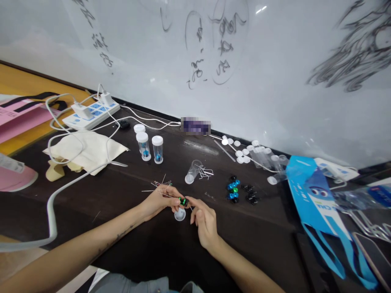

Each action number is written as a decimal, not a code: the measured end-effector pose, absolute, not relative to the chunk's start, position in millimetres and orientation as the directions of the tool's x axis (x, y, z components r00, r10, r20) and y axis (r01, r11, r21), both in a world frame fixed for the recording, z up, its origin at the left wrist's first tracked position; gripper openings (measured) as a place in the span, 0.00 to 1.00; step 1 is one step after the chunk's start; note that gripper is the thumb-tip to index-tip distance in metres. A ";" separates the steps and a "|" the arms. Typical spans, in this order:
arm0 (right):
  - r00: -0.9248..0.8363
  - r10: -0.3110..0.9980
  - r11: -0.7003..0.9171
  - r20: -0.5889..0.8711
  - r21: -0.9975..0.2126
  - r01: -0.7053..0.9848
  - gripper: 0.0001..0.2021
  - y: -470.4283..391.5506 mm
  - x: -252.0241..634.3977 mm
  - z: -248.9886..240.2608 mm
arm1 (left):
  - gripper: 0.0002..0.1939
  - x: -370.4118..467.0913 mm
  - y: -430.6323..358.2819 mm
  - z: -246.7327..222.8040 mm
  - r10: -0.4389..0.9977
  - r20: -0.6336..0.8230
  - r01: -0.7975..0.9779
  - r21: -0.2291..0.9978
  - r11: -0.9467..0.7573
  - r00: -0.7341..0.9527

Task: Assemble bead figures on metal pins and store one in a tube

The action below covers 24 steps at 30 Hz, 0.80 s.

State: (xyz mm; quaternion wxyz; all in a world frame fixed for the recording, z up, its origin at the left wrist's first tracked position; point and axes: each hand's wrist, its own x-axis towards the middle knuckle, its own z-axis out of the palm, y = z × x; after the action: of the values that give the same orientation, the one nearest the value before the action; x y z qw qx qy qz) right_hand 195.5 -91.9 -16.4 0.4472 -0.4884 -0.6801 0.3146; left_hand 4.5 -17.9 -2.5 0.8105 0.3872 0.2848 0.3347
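Observation:
My left hand [163,200] pinches a small green-and-black plastic part [183,201] between thumb and fingertips. From the right, my right hand [205,219] has its index fingertip against the part's black end, its other fingers curled. A thin pale rod shows by the right fingertips; what it joins is hidden. Just below the part is a round clear-white cap [180,215], partly behind the left fingers. Thin wire-like sticks [163,183] lie beyond my left hand. Farther off, a clear tube [193,171] lies on its side beside a pile of short metal pins [206,172].
White-capped tubes [157,149] with blue parts inside stand at left. Blue, green and black pieces [233,189] lie right, with white caps [243,154] behind. A power strip [91,114], looping white cable [52,211], cloth [88,146] and blue bag [314,195] flank the table.

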 end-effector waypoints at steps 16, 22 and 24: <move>-0.126 0.945 0.327 0.301 -0.864 0.382 0.24 -91.8 195.6 -15.8 | 0.10 3.9 -17.1 -6.0 0.764 -0.191 -0.332 0.816 0.472 0.617; -0.130 0.943 0.332 0.305 -0.863 0.381 0.25 -91.6 195.3 -15.5 | 0.10 4.3 -16.4 -6.7 0.766 -0.198 -0.332 0.814 0.476 0.611; -0.133 0.943 0.331 0.304 -0.865 0.377 0.24 -91.7 195.5 -15.5 | 0.10 4.2 -16.7 -6.5 0.765 -0.200 -0.333 0.813 0.478 0.612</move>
State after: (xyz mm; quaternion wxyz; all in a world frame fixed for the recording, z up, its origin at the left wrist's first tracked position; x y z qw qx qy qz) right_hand 195.5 -91.7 -15.5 0.4470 -0.4836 -0.6826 0.3168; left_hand 4.2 -16.7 -6.5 0.8120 0.3828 0.2825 0.3381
